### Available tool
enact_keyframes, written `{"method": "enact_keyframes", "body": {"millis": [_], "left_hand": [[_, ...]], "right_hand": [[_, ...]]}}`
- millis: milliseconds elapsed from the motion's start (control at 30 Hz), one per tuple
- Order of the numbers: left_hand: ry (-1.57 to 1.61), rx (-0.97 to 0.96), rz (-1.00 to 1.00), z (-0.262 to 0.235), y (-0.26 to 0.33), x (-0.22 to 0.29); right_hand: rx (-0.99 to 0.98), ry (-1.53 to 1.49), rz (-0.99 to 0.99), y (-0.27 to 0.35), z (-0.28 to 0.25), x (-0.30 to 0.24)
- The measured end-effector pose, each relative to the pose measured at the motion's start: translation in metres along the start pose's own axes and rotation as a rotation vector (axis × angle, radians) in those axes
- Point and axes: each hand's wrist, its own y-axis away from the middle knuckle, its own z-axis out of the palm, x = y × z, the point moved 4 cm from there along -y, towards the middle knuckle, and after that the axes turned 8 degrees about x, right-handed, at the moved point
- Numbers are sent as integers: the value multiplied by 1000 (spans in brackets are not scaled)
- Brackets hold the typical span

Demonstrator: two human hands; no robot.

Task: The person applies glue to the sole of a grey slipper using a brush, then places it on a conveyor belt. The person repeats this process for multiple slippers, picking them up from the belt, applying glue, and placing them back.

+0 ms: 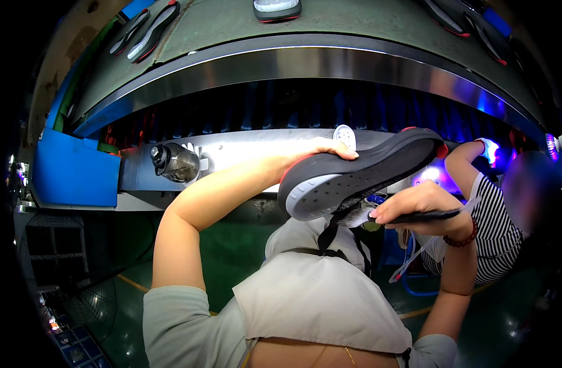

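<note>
A shoe sole (379, 167), dark grey to black with red edging and a pale grey patch at one end, is held up tilted in front of me. My left hand (324, 150) grips its far edge near that end, thumb along the rim. My right hand (423, 205) is closed around a brush (419, 216) with a slim black handle and pale bristles. The bristles meet or lie close to the sole's near edge; I cannot tell if they touch. A red bead bracelet circles my right wrist.
Several soles, one a grey-white sole (277, 8), lie on the green belt (232, 27) beyond a metal rail (293, 58). A jug (175, 162) with a black lid stands on the metal shelf (136, 172) beside a blue box (78, 168). A co-worker in stripes (492, 227) is close on the right.
</note>
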Motion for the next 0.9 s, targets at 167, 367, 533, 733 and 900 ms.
{"method": "enact_keyframes", "body": {"millis": [167, 367, 533, 733, 900], "left_hand": [[-108, 71, 3, -5, 3, 6], [145, -62, 33, -22, 2, 1], [132, -62, 32, -28, 1, 2], [142, -60, 58, -33, 3, 1], [132, -63, 76, -42, 4, 2]], "right_hand": [[58, -96, -9, 6, -11, 18], [203, -74, 34, 6, -21, 11], [85, -28, 48, 21, -13, 17], [309, -135, 83, 31, -18, 39], [283, -117, 21, 33, -28, 34]]}}
